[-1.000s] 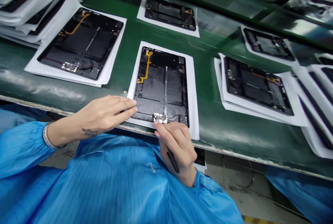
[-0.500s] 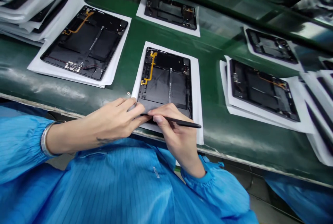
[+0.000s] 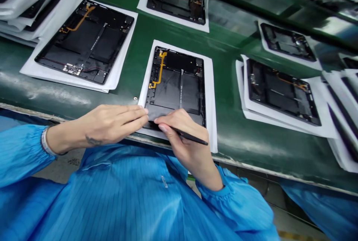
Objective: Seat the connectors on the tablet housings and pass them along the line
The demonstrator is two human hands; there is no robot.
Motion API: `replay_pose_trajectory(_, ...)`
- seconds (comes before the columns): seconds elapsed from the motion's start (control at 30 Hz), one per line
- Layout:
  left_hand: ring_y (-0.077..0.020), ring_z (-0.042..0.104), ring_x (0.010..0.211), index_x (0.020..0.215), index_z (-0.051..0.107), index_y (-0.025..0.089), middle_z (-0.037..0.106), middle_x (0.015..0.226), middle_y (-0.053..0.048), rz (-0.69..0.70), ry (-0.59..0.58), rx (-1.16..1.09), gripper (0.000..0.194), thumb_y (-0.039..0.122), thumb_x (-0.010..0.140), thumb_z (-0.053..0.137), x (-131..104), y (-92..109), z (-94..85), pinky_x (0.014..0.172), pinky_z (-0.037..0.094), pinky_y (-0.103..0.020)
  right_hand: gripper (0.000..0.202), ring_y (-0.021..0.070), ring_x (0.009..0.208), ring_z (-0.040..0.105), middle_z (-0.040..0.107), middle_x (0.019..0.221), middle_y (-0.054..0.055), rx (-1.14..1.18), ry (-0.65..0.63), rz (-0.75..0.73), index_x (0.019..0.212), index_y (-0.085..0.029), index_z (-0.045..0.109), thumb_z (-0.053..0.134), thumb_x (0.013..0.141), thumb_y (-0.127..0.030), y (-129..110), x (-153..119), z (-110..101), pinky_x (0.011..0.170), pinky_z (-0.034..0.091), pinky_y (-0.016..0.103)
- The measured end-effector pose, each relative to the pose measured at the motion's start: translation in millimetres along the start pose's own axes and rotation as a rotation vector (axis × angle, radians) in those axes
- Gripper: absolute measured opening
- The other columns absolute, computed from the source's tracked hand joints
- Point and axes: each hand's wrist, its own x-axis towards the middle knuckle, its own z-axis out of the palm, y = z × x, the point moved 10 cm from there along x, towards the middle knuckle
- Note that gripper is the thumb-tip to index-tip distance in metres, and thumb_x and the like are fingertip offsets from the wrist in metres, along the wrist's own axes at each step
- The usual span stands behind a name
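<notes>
An opened tablet housing (image 3: 170, 95) with an orange flex cable (image 3: 160, 73) lies on a white sheet (image 3: 211, 103) in front of me. My left hand (image 3: 117, 123) rests by its lower left corner, fingers stretched out together, the tips touching the edge. Nothing shows in that hand. My right hand (image 3: 186, 134) is closed in a pinch around a slim black pen-shaped tool (image 3: 192, 137), over the housing's lower part. The tool's back end points right; its tip and the part beneath my fingers are hidden.
Another opened tablet (image 3: 89, 43) lies on paper to the left, beside a stack of sheets and tablets (image 3: 36, 6). More tablets lie at the back (image 3: 176, 4) and to the right (image 3: 282, 91). A small screw-like piece (image 3: 135, 98) sits on the green bench (image 3: 232, 136).
My left hand has drawn back to the left and its bent fingers have straightened. The right hand has shifted slightly left, and the tool's back end has tipped lower.
</notes>
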Motion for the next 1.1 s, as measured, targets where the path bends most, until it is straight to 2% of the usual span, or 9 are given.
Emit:
replay_pose_trajectory(0.13, -0.0206, 0.07, 0.109, 0.123, 0.064, 0.013, 0.072, 0.122, -0.008, -0.021, -0.054, 0.075, 0.031, 0.008, 0.101, 0.042, 5.5, 2.7, 4.4, 0.087, 0.057, -0.03, 0.015, 0.0158, 0.08, 0.062, 0.071, 0.085, 0.003, -0.09, 0.015, 0.063, 0.095, -0.019, 0.066, 0.059, 0.093, -0.005, 6.3, -12.6, -21.4, 0.074, 0.049, 0.032)
replay_pose_trajectory(0.27, -0.0214, 0.072, 0.096, 0.112, 0.069, 0.014, 0.076, 0.106, -0.008, 0.023, -0.083, 0.136, 0.028, 0.01, 0.1, 0.044, 19.5, 9.2, 6.2, 0.078, 0.056, -0.033, 0.017, 0.0158, 0.08, 0.062, 0.07, 0.087, 0.004, -0.145, 0.015, 0.058, 0.097, -0.018, 0.066, 0.059, 0.092, -0.003, 4.0, -21.6, -31.0, 0.075, 0.049, 0.032)
replay_pose_trajectory(0.47, -0.0196, 0.07, 0.102, 0.107, 0.072, 0.015, 0.076, 0.111, -0.007, 0.071, -0.059, 0.135, 0.027, 0.012, 0.101, 0.045, 23.0, 11.1, 8.2, 0.087, 0.054, -0.033, 0.017, 0.0173, 0.083, 0.063, 0.071, 0.089, 0.005, -0.162, 0.031, 0.025, 0.1, -0.018, 0.066, 0.059, 0.092, -0.004, 0.3, -24.3, -28.8, 0.078, 0.05, 0.034)
replay_pose_trajectory(0.7, -0.0226, 0.069, 0.105, 0.111, 0.07, 0.013, 0.075, 0.112, -0.008, 0.006, -0.069, 0.004, 0.03, 0.009, 0.099, 0.043, 17.4, 9.1, 11.9, 0.09, 0.052, -0.037, 0.013, 0.0199, 0.083, 0.06, 0.07, 0.086, 0.008, -0.411, -0.153, -0.103, 0.103, -0.014, 0.065, 0.058, 0.094, -0.009, -16.0, -31.5, -6.4, 0.074, 0.053, 0.034)
replay_pose_trajectory(0.8, -0.0235, 0.062, 0.122, 0.117, 0.07, 0.019, 0.071, 0.123, -0.006, -0.243, -0.07, -0.27, 0.035, 0.01, 0.096, 0.043, 14.5, -24.9, 16.5, 0.106, 0.048, -0.042, 0.014, 0.0176, 0.081, 0.062, 0.072, 0.087, 0.005, -0.217, 0.023, -0.018, 0.099, -0.017, 0.067, 0.058, 0.094, -0.009, -3.6, -31.2, -22.8, 0.077, 0.053, 0.034)
replay_pose_trajectory(0.9, -0.0291, 0.045, 0.143, 0.147, 0.05, 0.026, 0.046, 0.155, -0.008, -0.684, -0.019, -0.627, 0.053, 0.022, 0.094, 0.05, 6.7, -81.6, 27.0, 0.114, 0.043, -0.048, 0.015, 0.0165, 0.079, 0.065, 0.072, 0.084, 0.003, -0.025, 0.231, 0.177, 0.094, -0.021, 0.071, 0.057, 0.096, -0.015, 23.3, -35.3, -43.8, 0.073, 0.053, 0.032)
replay_pose_trajectory(1.0, -0.0333, 0.045, 0.142, 0.162, 0.013, 0.026, 0.017, 0.167, -0.019, -1.068, -0.026, -1.026, 0.086, 0.037, 0.091, 0.059, 1.7, -112.3, 50.6, 0.099, 0.055, -0.047, 0.018, 0.0174, 0.076, 0.066, 0.073, 0.082, 0.003, 0.051, 0.298, 0.282, 0.09, -0.022, 0.074, 0.057, 0.097, -0.025, 36.2, -38.8, -51.1, 0.069, 0.054, 0.031)
replay_pose_trajectory(1.07, -0.0321, 0.053, 0.134, 0.162, 0.004, 0.02, 0.012, 0.165, -0.027, -1.207, -0.007, -1.187, 0.096, 0.042, 0.09, 0.063, 6.5, -119.1, 62.1, 0.087, 0.06, -0.042, 0.019, 0.0177, 0.074, 0.067, 0.072, 0.078, 0.003, 0.075, 0.312, 0.276, 0.089, -0.022, 0.075, 0.059, 0.096, -0.028, 35.8, -38.3, -52.1, 0.067, 0.055, 0.03)
replay_pose_trajectory(1.1, -0.0301, 0.058, 0.127, 0.161, 0.008, 0.018, 0.018, 0.163, -0.03, -1.231, 0.016, -1.212, 0.095, 0.044, 0.089, 0.064, 11.4, -122.2, 65.5, 0.081, 0.061, -0.039, 0.019, 0.0174, 0.073, 0.067, 0.072, 0.076, 0.003, 0.086, 0.324, 0.269, 0.089, -0.022, 0.076, 0.06, 0.096, -0.03, 35.5, -37.9, -52.3, 0.066, 0.055, 0.029)
